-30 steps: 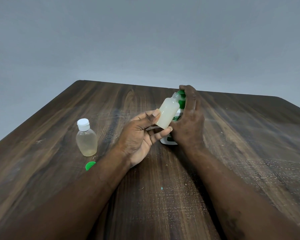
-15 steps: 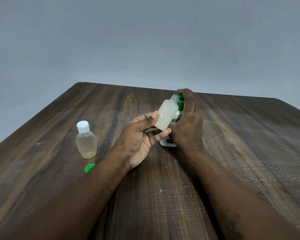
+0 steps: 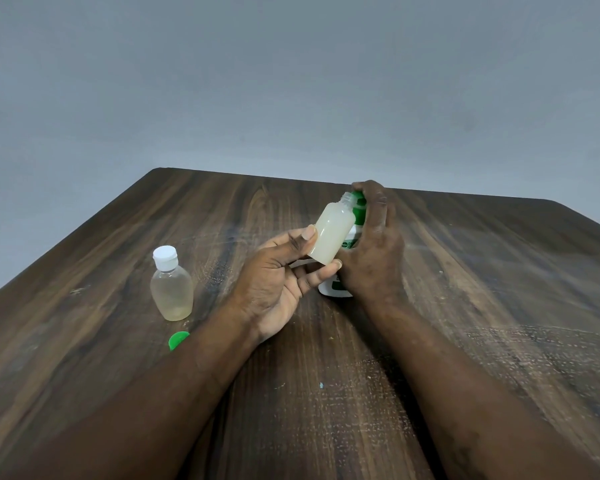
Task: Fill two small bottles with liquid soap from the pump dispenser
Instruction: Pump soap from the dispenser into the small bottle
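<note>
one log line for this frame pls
phase: filling | left hand: holds open bottle tilted at dispenser | right hand: grips dispenser top | capped bottle, green cap: on table

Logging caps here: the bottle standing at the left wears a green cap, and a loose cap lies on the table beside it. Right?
Not quite. The head view shows the standing bottle wearing a white cap, not a green one. A loose cap does lie on the table beside it.

dark wood-grain table, scuffed; bottles translucent, probably plastic; cap glossy
</note>
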Available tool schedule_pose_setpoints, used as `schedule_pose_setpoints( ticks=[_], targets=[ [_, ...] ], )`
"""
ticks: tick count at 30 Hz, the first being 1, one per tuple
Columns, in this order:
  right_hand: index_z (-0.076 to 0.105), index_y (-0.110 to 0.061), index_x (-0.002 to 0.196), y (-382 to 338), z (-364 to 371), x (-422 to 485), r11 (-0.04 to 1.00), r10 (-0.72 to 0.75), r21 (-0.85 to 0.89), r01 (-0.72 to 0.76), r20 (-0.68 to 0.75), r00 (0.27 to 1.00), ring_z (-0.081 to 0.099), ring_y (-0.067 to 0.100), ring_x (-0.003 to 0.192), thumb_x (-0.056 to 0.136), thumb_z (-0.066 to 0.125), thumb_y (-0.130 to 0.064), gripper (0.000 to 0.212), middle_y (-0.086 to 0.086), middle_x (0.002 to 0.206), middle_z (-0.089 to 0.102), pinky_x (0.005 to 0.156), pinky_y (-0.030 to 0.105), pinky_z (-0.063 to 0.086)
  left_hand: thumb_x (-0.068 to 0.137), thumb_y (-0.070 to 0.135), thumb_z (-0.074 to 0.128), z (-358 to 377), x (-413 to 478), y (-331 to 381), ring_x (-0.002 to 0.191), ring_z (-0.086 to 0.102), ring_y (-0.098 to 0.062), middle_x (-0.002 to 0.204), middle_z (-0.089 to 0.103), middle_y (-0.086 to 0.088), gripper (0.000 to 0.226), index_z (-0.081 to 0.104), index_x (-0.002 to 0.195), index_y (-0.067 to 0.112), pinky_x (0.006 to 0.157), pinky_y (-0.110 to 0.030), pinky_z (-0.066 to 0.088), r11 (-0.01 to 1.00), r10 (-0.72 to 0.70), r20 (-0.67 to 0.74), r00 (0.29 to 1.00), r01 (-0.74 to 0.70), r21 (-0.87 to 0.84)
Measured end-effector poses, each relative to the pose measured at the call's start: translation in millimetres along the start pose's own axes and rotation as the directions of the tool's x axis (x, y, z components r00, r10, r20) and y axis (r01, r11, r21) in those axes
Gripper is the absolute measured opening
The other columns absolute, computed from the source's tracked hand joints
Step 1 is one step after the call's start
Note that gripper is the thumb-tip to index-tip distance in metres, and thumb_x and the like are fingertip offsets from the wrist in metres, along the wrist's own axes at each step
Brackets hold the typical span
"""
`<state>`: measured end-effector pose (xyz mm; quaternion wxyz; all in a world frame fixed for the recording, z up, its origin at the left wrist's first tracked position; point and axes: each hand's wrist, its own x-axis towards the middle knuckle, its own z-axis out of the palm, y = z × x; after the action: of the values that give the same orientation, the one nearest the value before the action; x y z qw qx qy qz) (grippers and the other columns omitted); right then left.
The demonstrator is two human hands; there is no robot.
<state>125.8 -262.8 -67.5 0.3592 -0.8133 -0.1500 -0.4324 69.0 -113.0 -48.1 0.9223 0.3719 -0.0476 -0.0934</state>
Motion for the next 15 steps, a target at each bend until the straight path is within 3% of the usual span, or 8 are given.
schedule_pose_setpoints(
  ticks=[5,9,15],
  targets=[
    [0.04,-0.02,0.149,2.1,0.6,0.3,1.0,-0.005,-0.02,0.004,-0.013,1.0,0.061,0.03,0.121,0.068,0.089,-0.007,0.096,0.011,0.147,0.053,0.086,0.034,0.056,0.082,0.017,0.07,0.0,-0.5,0.7,0.104,0.064,-0.039,0.106,0.072,-0.023,0.024,0.067,0.098,0.0,0.062,-0.029,0.062,1.0,-0.003,0.005,1.0,0.003,0.009],
    [0.04,-0.021,0.15,2.0,1.4,0.3,1.0,0.001,-0.018,-0.001,-0.016,1.0,0.062,0.03,0.12,0.069,0.089,-0.007,0.095,0.011,0.146,0.053,0.084,0.031,0.055,0.084,0.016,0.069,-0.6,-0.3,1.3,0.097,0.069,-0.036,0.105,0.074,-0.022,0.021,0.067,0.097,0.0,0.063,-0.029,0.062,1.0,0.0,0.016,1.0,0.0,0.0],
    [0.046,-0.01,0.149,2.2,2.3,0.8,0.999,0.032,-0.03,-0.032,-0.005,0.999,0.062,0.033,0.12,0.07,0.089,-0.01,0.09,0.014,0.143,0.056,0.09,0.044,0.059,0.084,0.016,0.069,-0.3,0.0,1.1,0.095,0.07,-0.035,0.103,0.075,-0.021,0.021,0.067,0.097,0.0,0.063,-0.029,0.062,1.0,-0.001,0.012,1.0,0.001,-0.004]
  ],
)
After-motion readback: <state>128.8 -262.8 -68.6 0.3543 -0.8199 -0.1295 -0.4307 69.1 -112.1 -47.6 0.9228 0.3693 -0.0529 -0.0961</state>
